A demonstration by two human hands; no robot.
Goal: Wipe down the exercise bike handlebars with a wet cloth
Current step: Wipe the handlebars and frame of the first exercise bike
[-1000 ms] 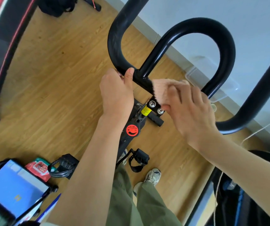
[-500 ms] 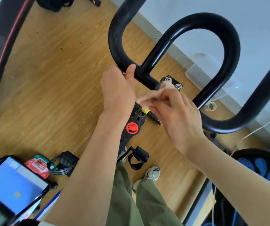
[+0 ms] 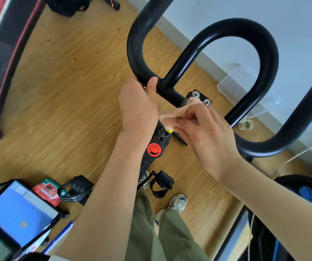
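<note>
Left hand [image 3: 138,108] at 9 o'clock, clamped on the handlebars [image 3: 264,53] | right hand [image 3: 206,132] at 3 o'clock, closed on the cloth [image 3: 174,115] at centre | we should press firmly, rubbing along the tube | we count one cloth, two bolts [image 3: 196,94]

Beyond the right fingers [image 3: 193,117], the bolted plate [image 3: 198,97] and the bar [image 3: 172,92] sit touching the cloth [image 3: 176,114], so that way is blocked. The left hand [image 3: 138,108] closes the side by the fingertips (thumb wrapped on the bar). Past the knuckles, the inner loop [image 3: 264,53] leaves an open gap showing floor [image 3: 57,91]. Below the fingers the post [image 3: 153,149] stands in the way; its far side is bare floor.
</note>
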